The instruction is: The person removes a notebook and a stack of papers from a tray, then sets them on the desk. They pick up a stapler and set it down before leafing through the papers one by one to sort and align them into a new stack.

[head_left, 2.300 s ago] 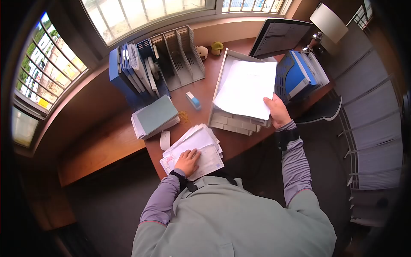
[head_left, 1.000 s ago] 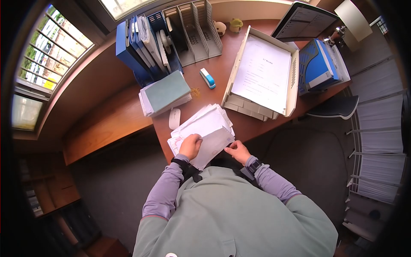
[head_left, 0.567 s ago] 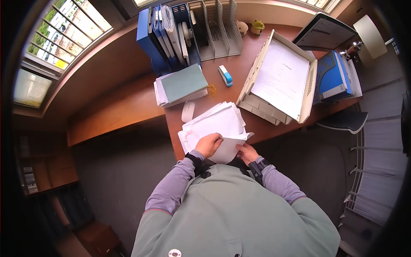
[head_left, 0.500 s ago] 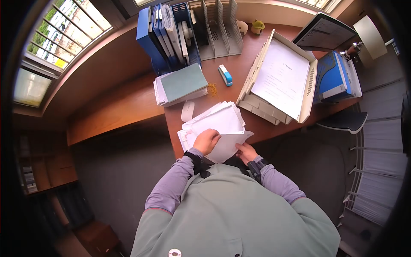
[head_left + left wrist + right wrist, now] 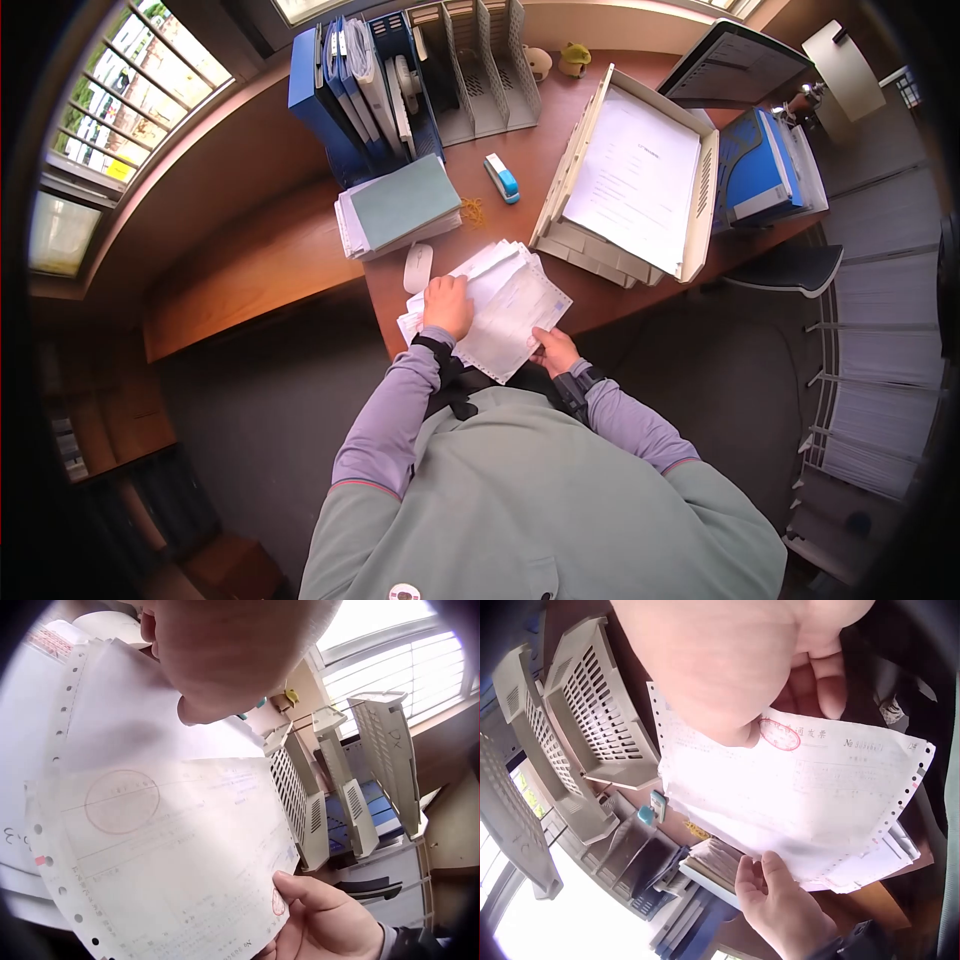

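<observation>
While the right hand (image 5: 556,352) pinches a perforated invoice (image 5: 515,320) by its edge, over the paper stack (image 5: 495,275), the left hand (image 5: 448,306) bends above the stack, grip unclear; an uneven tug could crease the invoice or skew the paper stack.

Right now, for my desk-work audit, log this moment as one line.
right hand: pinches stamped sheet; left hand: over paper pile; stapler: on desk

Desk (image 5: 540,140) with papers (image 5: 486,270), mouse (image 5: 418,268), stapler (image 5: 502,178), tray (image 5: 705,195)
</observation>
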The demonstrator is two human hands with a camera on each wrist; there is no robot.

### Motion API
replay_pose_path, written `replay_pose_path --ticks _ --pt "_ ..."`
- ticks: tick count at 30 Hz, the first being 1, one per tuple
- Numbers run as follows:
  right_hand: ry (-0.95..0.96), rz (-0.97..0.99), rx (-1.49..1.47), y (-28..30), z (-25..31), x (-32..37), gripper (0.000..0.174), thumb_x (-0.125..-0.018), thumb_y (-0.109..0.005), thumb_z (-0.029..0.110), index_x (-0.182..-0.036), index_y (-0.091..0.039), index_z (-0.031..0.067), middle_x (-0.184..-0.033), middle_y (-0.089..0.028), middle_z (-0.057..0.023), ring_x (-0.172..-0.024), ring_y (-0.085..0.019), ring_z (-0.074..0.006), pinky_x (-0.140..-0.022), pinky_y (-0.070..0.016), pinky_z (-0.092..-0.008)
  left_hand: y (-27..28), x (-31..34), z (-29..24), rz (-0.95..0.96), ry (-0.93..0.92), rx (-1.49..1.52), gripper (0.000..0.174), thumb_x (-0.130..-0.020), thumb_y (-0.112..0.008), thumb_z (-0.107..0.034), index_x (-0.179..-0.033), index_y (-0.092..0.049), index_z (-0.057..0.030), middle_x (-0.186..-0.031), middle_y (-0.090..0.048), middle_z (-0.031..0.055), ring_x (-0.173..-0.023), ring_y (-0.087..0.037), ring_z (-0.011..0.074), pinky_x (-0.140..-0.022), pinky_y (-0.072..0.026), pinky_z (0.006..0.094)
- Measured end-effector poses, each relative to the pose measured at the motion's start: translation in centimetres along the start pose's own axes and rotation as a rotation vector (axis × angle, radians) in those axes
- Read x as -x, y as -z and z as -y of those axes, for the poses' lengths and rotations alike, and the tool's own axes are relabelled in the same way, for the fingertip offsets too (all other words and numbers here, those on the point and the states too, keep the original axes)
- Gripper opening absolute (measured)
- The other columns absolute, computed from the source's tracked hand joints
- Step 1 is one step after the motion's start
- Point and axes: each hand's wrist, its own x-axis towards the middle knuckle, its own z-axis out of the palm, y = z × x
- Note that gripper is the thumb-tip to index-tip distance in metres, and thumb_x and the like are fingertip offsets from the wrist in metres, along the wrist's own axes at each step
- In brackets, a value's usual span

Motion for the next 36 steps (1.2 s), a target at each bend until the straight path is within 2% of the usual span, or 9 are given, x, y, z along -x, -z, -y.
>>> replay_pose_path --ticks 4,9,18,19,21,26,28,31,36 --pt "0.015 -0.004 -0.010 0.1 -0.4 0.0 0.024 -0.096 -0.060 0.028 -0.115 -0.058 0.0143 -0.096 -0.066 0.0002 -0.078 -0.061 -0.0131 -0.067 -0.0501 -0.0291 -0.3 0.1 0.2 0.009 -0.015 -0.006 0.041 -0.080 -0.070 -0.016 -0.118 -0.061 -0.0055 -0.112 -0.058 0.0154 -0.111 -0.051 0.0351 -0.098 -0.0405 0.0458" --pt "-0.003 0.001 -0.012 0.1 -0.9 0.1 0.027 -0.096 -0.062 0.030 -0.117 -0.057 0.0146 -0.099 -0.066 0.0001 -0.081 -0.062 -0.0135 -0.069 -0.0500 -0.0291 -0.7 0.1 0.1 0.009 0.044 0.080 0.026 -0.080 -0.070 -0.017 -0.105 -0.067 -0.0085 -0.109 -0.060 0.0148 -0.110 -0.052 0.0350 -0.096 -0.0415 0.0447" --pt "0.011 0.031 -0.038 0.3 -1.6 -0.1 0.028 -0.096 -0.062 0.028 -0.119 -0.056 0.0129 -0.104 -0.066 -0.0012 -0.087 -0.063 -0.0144 -0.074 -0.0505 -0.0305 -0.9 -0.5 0.1 0.024 0.129 0.069 0.016 -0.081 -0.067 -0.017 -0.093 -0.068 -0.0074 -0.104 -0.063 0.0161 -0.104 -0.055 0.0361 -0.092 -0.0439 0.0443" --pt "0.011 0.029 -0.038 0.3 -1.6 0.0 0.028 -0.096 -0.062 0.028 -0.119 -0.056 0.0129 -0.104 -0.066 -0.0012 -0.087 -0.063 -0.0144 -0.074 -0.0505 -0.0305 -0.8 -0.7 0.0 0.025 0.128 0.070 0.016 -0.081 -0.067 -0.017 -0.093 -0.068 -0.0074 -0.104 -0.063 0.0161 -0.104 -0.055 0.0361 -0.092 -0.0439 0.0443" --pt "0.022 0.027 -0.048 0.3 -1.6 0.1 0.028 -0.097 -0.061 0.027 -0.120 -0.056 0.0116 -0.106 -0.066 -0.0024 -0.090 -0.063 -0.0153 -0.077 -0.0509 -0.0317 -0.3 -0.7 -0.5 0.230 0.076 0.140 0.017 -0.083 -0.063 -0.016 -0.095 -0.065 -0.0040 -0.097 -0.064 0.0198 -0.096 -0.060 0.0381 -0.087 -0.0471 0.0457" --pt "0.047 0.026 -0.099 0.2 -1.9 0.3 0.031 -0.097 -0.061 0.026 -0.123 -0.055 0.0098 -0.113 -0.064 -0.0044 -0.098 -0.062 -0.0177 -0.083 -0.0510 -0.0361 -0.1 0.9 -1.2 0.264 0.134 0.389 0.020 -0.087 -0.058 -0.014 -0.101 -0.059 -0.0003 -0.095 -0.065 0.0229 -0.091 -0.063 0.0406 -0.082 -0.0493 0.0449" --pt "0.052 0.028 -0.113 0.1 -1.8 0.5 0.033 -0.097 -0.061 0.026 -0.124 -0.054 0.0093 -0.115 -0.063 -0.0049 -0.102 -0.061 -0.0186 -0.086 -0.0508 -0.0377 -0.6 1.2 -1.3 0.185 0.158 0.499 0.023 -0.088 -0.055 -0.015 -0.107 -0.057 -0.0015 -0.095 -0.065 0.0278 -0.092 -0.062 0.0458 -0.084 -0.0475 0.0510" --pt "0.052 0.038 -0.121 0.1 -1.7 0.6 0.036 -0.097 -0.061 0.026 -0.127 -0.053 0.0085 -0.119 -0.062 -0.0052 -0.106 -0.060 -0.0194 -0.090 -0.0501 -0.0398 -0.2 1.6 -2.3 0.244 0.074 0.461 0.022 -0.090 -0.056 -0.014 -0.107 -0.061 -0.0005 -0.098 -0.067 0.0229 -0.094 -0.064 0.0401 -0.084 -0.0502 0.0434" --pt "0.096 0.051 -0.148 0.3 -2.1 0.3 0.041 -0.097 -0.061 0.026 -0.131 -0.050 0.0067 -0.125 -0.060 -0.0071 -0.112 -0.059 -0.0222 -0.094 -0.0484 -0.0424 1.4 3.0 -4.7 0.185 -0.060 0.412 0.021 -0.094 -0.054 -0.020 -0.100 -0.065 -0.0025 -0.093 -0.068 0.0214 -0.089 -0.064 0.0397 -0.079 -0.0511 0.0445"
